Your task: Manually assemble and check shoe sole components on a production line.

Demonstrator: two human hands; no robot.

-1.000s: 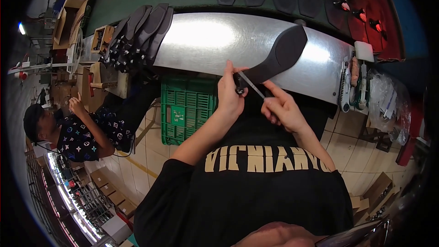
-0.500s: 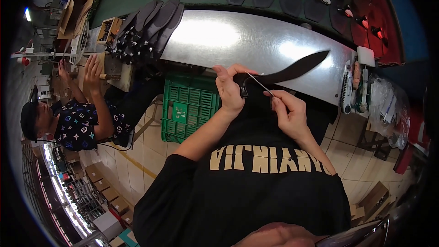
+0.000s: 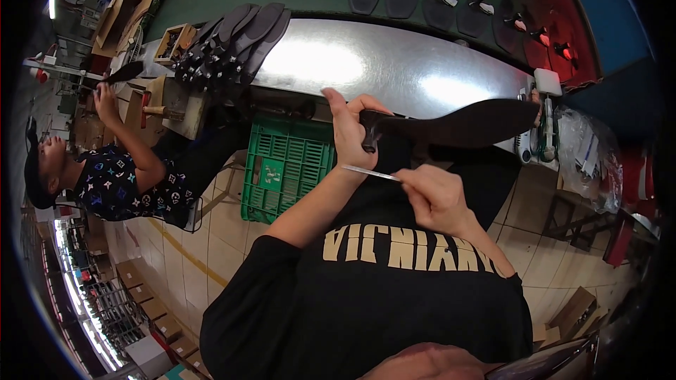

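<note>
Your left hand [image 3: 352, 130] has the curved black shoe sole [image 3: 458, 125] by one end, thumb spread, long axis running right along the shiny silver metal bench [image 3: 394, 74]'s near edge. Your right hand [image 3: 438, 195] sits nearer you, pinching a thin silver strip [image 3: 370, 172] pointed leftward, with a gap below the sole.

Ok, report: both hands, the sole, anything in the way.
Left hand grips dark sole by its narrow end. Right hand holds thin metal tool. Tool's tip overlaps left wrist in view; contact unclear.
</note>
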